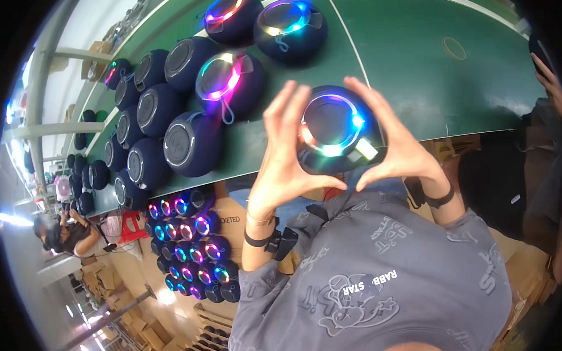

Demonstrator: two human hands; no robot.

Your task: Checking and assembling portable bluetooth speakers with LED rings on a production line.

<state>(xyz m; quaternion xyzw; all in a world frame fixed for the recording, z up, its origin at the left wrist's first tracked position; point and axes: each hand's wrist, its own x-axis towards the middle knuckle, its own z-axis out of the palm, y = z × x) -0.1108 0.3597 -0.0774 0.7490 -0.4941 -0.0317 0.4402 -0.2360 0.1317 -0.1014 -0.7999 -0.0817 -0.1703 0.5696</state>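
Note:
Between my two hands is a round dark blue speaker, its top ring lit in blue, white and orange. A pale, shiny tab or sticker shows at the ring's lower right. My left hand curves around the left side, thumb along the near edge. On the opposite side, my right hand cups it with fingers raised and thumb near the other thumb. The undersides of the fingers are partly hidden. Just left stands another speaker with a pink and yellow ring and a cord loop.
Several dark speakers stand in rows on the green table, two lit ones at the far edge. A rubber band lies far right. Below left is a stack of lit speakers beside a cardboard box. A person's hand shows at right.

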